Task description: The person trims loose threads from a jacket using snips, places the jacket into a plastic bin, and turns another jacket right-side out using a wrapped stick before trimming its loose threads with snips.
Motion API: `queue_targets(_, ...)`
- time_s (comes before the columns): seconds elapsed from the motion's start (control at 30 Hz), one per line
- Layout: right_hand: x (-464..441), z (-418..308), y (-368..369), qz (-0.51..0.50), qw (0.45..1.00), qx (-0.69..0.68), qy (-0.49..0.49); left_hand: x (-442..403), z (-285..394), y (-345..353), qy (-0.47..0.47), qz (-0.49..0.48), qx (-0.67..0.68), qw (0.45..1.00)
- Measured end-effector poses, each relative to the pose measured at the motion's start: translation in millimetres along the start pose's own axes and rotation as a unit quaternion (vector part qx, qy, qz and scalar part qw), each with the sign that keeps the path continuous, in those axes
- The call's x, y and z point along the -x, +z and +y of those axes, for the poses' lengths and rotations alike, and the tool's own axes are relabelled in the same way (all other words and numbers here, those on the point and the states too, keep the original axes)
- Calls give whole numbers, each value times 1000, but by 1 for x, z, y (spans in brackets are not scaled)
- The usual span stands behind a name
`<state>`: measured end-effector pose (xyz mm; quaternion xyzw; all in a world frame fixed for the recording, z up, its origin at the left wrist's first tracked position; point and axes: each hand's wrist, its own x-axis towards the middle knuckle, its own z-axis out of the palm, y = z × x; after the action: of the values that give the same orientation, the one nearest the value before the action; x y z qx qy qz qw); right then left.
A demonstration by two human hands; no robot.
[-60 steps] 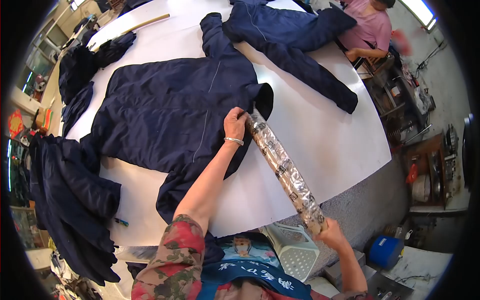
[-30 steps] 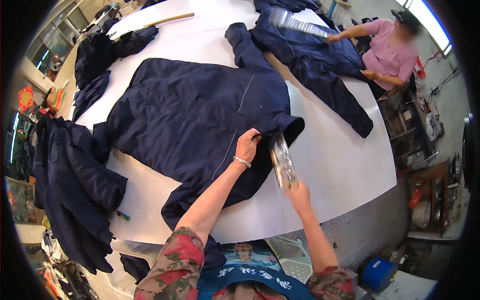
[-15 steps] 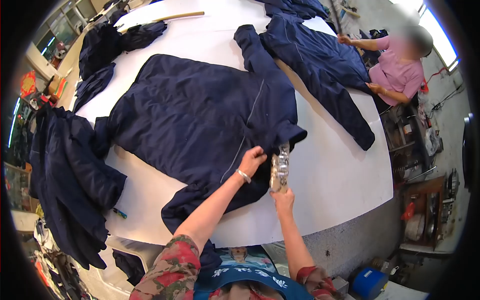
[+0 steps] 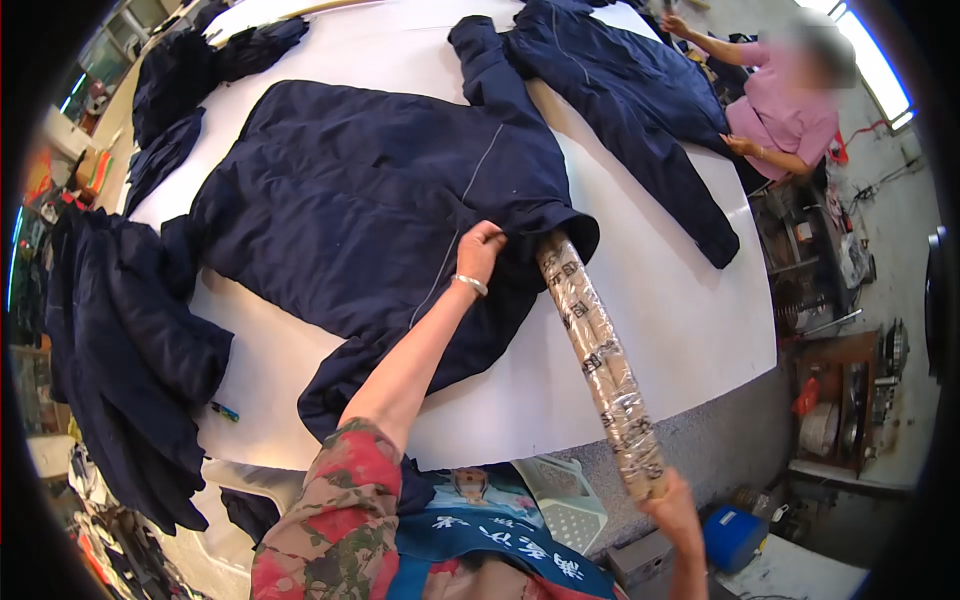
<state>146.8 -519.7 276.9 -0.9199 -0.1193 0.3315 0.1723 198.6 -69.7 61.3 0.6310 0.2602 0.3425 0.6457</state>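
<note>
A dark navy padded jacket (image 4: 350, 190) lies spread on the white table, its collar toward the right. My left hand (image 4: 481, 252), with a bracelet on the wrist, pinches the jacket's fabric beside the collar. From the collar opening sticks out a long flat board wrapped in shiny printed tape (image 4: 600, 360). Its far end is hidden inside the jacket. My right hand (image 4: 674, 508) is closed around the near end of this wrapped board, beyond the table's front edge.
Another navy jacket (image 4: 620, 95) lies at the back right, where a person in pink (image 4: 785, 125) handles it. More dark garments (image 4: 125, 350) hang over the left edge. A small pen-like item (image 4: 225, 411) is by them. A blue container (image 4: 735, 537) stands lower right.
My right hand has moved down and to the right, drawing much more of the wrapped board out of the collar. My left hand still holds the fabric. The whole view has shifted slightly.
</note>
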Motion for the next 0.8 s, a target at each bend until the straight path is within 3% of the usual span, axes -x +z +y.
queue_targets(0.03, -3, -6, -20, 28, 992, 122, -6, 11, 16, 9, 46, -37, -41, 997)
queue_targets(0.13, -34, -3, -49, 58, 973, 212, -77, 36, 63, 28, 196, -68, -265, 942)
queue_targets(0.3, -114, -32, -52, 147, 938, 255, -181, 44, 64, 25, 246, -133, -300, 912)
queue_targets(0.4, -147, -42, -62, 135, 922, 252, -261, 46, 64, 18, 275, -153, -316, 895)
queue_targets(0.5, -165, -15, -105, 74, 933, 264, -232, 28, 61, 3, 235, -52, -270, 932)
queue_targets(0.57, -153, 12, -122, 79, 943, 251, -205, 20, 54, -18, 117, -39, -246, 961)
queue_targets(0.63, -153, 9, -119, 77, 950, 229, -198, 35, 62, -9, 168, -68, -190, 965)
queue_targets(0.8, -218, -61, -20, 50, 962, 134, -232, 68, 104, 19, 149, -182, -160, 959)
